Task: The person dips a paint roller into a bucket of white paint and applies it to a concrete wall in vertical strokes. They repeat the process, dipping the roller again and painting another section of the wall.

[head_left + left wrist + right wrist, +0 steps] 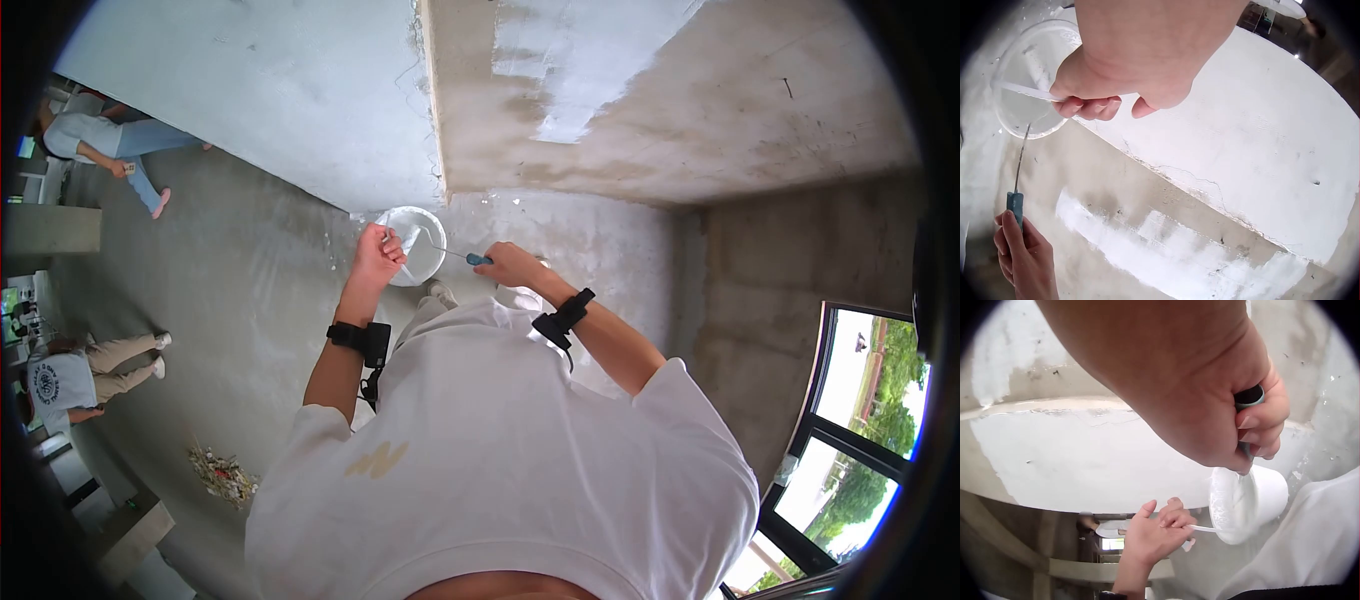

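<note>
A white bucket (pixel 438 268) hangs or stands by the foot of the wall corner, below both hands. My left hand (pixel 378 258) grips its white bail handle (pixel 1025 91), fingers curled round the strap. In my right hand (pixel 512 265) is a paint roller, held by its blue-green grip (pixel 1015 206). Its thin metal rod (pixel 1021 159) runs over the rim into the bucket. The white roller sleeve (pixel 1036 65) lies inside against the wall of the bucket. From the right wrist view, white paint coats the bucket's inside (pixel 1225 494).
A white-painted wall (pixel 270 90) meets a bare brownish wall (pixel 640 150) with a fresh white patch (pixel 590 60). Two people (pixel 130 140) are farther off at the left. Dried flowers (pixel 222 475) lie on the grey floor (pixel 260 300). A window (pixel 850 430) is at the right.
</note>
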Motion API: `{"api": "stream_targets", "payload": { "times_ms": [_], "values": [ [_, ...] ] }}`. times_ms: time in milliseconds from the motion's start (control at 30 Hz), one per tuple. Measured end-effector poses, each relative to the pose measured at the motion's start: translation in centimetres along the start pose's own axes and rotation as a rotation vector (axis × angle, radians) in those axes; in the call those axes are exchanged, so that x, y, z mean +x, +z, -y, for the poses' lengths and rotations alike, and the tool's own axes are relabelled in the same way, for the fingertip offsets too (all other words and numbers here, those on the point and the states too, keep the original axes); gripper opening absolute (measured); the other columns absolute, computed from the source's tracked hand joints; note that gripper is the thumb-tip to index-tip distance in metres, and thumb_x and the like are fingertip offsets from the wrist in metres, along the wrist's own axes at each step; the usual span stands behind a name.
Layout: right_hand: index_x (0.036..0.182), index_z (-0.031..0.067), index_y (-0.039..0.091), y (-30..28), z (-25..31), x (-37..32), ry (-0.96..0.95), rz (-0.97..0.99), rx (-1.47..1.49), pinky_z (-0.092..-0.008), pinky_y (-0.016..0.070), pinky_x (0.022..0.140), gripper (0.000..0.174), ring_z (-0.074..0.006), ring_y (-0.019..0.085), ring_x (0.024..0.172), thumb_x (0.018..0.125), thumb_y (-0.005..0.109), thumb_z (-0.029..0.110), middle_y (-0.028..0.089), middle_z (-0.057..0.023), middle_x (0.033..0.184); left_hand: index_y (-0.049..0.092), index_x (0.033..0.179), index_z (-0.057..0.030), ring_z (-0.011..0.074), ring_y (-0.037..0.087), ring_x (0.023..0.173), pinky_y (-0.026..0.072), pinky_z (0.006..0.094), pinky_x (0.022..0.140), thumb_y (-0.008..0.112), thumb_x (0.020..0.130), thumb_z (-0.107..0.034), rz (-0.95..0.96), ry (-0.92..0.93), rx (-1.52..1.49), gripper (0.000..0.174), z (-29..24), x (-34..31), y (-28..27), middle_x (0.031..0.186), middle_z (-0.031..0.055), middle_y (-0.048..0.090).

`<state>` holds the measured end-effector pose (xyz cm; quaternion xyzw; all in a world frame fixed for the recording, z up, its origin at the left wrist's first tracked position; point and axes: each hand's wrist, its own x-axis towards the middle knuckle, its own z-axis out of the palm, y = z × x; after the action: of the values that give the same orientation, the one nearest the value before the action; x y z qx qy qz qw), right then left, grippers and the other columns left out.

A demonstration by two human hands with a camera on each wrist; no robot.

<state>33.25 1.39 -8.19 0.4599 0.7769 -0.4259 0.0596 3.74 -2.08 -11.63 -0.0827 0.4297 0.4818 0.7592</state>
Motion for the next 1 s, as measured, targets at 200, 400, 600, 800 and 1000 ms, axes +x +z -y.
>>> {"api": "stream_targets", "payload": {
  "times_ms": [200, 400, 600, 800, 1000],
  "values": [
    [0.083, -0.0089, 0.069, 0.4, 1.2, -0.4, 0.093, 0.017, -0.053, -0.0512, 0.0506, 0.076, 0.04, -0.0468, 0.065, 0.085, 0.086, 0.067, 0.031, 0.067, -0.0309, 0.085, 0.051, 0.077, -0.011, 0.0114, 0.031, 0.053, 0.0282, 0.029, 0.057, 0.051, 0.085, -0.026, 0.034, 0.023, 0.076, 0.017, 0.1, -1.2, 1.3, 0.056, -0.0041, 0.032],
    [0.085, -0.0079, 0.069, 0.4, 1.7, -0.4, 0.142, 0.01, -0.078, -0.0504, 0.0523, 0.078, 0.037, -0.0458, 0.066, 0.087, 0.086, 0.067, 0.029, 0.068, -0.0301, 0.087, 0.051, 0.077, -0.0114, 0.0111, 0.03, 0.053, 0.0278, 0.0287, 0.057, 0.05, 0.086, -0.028, 0.053, -0.01, 0.077, 0.019, 0.1, -0.7, 1.6, 0.057, -0.0042, 0.032],
    [0.084, -0.0085, 0.069, 0.7, 2.2, -0.6, 0.143, -0.062, -0.109, -0.0509, 0.0518, 0.078, 0.036, -0.0466, 0.066, 0.084, 0.085, 0.066, 0.028, 0.067, -0.0313, 0.084, 0.05, 0.074, -0.0138, 0.0116, 0.03, 0.053, 0.029, 0.0288, 0.057, 0.05, 0.085, -0.028, 0.046, -0.022, 0.113, 0.018, 0.3, -1.2, 2.8, 0.055, -0.0045, 0.033],
    [0.098, -0.0011, 0.072, -1.1, 5.0, -2.0, 0.319, 0.002, -0.116, -0.0519, 0.053, 0.085, 0.03, -0.0424, 0.067, 0.099, 0.087, 0.067, 0.026, 0.07, -0.0244, 0.103, 0.051, 0.075, -0.0126, 0.0118, 0.029, 0.053, 0.0287, 0.0283, 0.057, 0.05, 0.086, -0.029, 0.065, -0.054, 0.131, 0.019, -0.2, -1.9, 4.3, 0.056, -0.0041, 0.033],
    [0.093, -0.0042, 0.071, -4.0, -0.4, -5.0, 0.253, -0.048, -0.135, -0.0508, 0.0537, 0.082, 0.031, -0.0436, 0.067, 0.093, 0.085, 0.067, 0.026, 0.07, -0.0269, 0.095, 0.051, 0.075, -0.0119, 0.0118, 0.029, 0.054, 0.0287, 0.0283, 0.057, 0.05, 0.085, -0.029, 0.028, -0.053, 0.137, 0.02, 4.2, -0.3, 9.5, 0.056, -0.0041, 0.032]
  ]
}}
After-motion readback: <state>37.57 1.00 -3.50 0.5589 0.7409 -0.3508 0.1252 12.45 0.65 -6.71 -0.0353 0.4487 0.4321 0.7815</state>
